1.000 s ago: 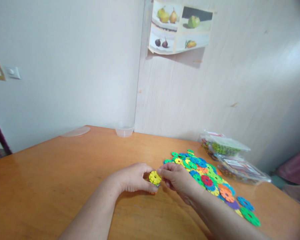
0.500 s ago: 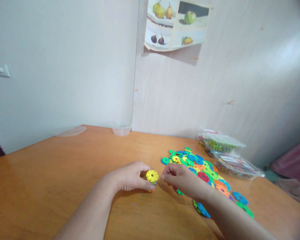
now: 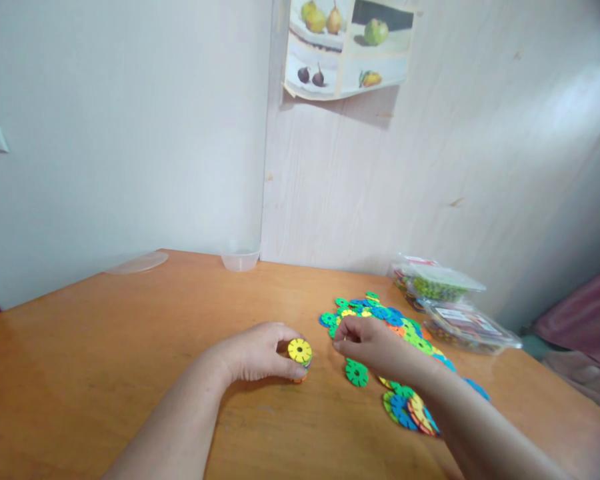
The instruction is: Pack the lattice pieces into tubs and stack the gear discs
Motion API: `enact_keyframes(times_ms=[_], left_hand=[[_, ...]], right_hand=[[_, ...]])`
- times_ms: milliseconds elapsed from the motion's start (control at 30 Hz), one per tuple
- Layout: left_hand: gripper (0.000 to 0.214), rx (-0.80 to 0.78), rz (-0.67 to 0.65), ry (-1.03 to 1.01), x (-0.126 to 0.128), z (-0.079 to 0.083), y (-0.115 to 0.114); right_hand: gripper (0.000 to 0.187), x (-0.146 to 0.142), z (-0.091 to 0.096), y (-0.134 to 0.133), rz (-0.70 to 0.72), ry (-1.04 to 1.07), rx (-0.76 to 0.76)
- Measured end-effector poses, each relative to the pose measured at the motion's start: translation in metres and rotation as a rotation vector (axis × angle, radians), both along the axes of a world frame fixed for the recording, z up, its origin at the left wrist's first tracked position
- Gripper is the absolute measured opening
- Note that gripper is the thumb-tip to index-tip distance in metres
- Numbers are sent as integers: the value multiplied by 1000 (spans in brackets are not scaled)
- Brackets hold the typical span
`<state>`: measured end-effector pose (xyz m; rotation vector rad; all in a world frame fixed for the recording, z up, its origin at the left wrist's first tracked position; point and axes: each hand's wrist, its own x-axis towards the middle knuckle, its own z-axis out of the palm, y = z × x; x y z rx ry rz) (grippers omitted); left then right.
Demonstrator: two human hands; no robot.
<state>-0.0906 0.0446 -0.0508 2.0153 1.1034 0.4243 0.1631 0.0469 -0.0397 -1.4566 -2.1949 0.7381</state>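
Note:
Near the middle of the table, my left hand [image 3: 264, 353] has its thumb and fingers wrapped round a short stack of notched plastic discs [image 3: 300, 351]. A yellow disc tops the stack, with purple and orange edges showing below. To its right, my right hand [image 3: 363, 339] hovers at the near-left side of the disc pile [image 3: 380, 313], fingers curled and pinched together. Whatever is between those fingertips, if anything, is hidden. A single green disc [image 3: 357, 373] lies just below this hand. My right forearm covers part of the pile.
Loose discs [image 3: 405, 410] fan out near my right forearm. Clear lidded boxes [image 3: 467, 325] with colourful contents stand at the back right. A clear plastic tub [image 3: 240, 257] and a flat lid [image 3: 137, 263] lie along the back left edge of the wooden table [image 3: 105, 373].
My right hand has moved right, away from the stack towards the pile, uncovering the green disc. My left hand keeps its hold on the stack. The view has shifted slightly.

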Motion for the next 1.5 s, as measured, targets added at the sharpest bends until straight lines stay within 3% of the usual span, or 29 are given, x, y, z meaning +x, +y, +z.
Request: enact_keyframes(times_ms=[200, 467, 633, 867, 1033, 1167, 1267, 1433, 1500], left_hand=[[25, 13, -29, -17, 0, 1, 0], [26, -21, -35, -39, -1, 1, 0], [28, -4, -19, -14, 0, 2, -1], [37, -14, 8, 13, -1, 2, 1], [39, -49, 18, -5, 0, 3, -1], [35, -41, -23, -28, -1, 1, 0], [32, -4, -28, -23, -1, -1, 1], [28, 12, -47, -14, -1, 0, 2], [27, 25, -56, -14, 0, 1, 1]], right_hand=[[31, 33, 5, -1, 42, -377, -104], [27, 35, -7, 5, 29, -404, -111], [14, 29, -8, 6, 44, -85, -230], [29, -18, -5, -5, -23, 640, -502], [26, -43, -12, -9, -33, 814, -567], [21, -46, -13, -10, -73, 756, -530], [18, -35, -7, -6, -133, 648, -403], [12, 4, -4, 7, -157, 72, -17], [12, 18, -7, 10, -132, -120, 15]])
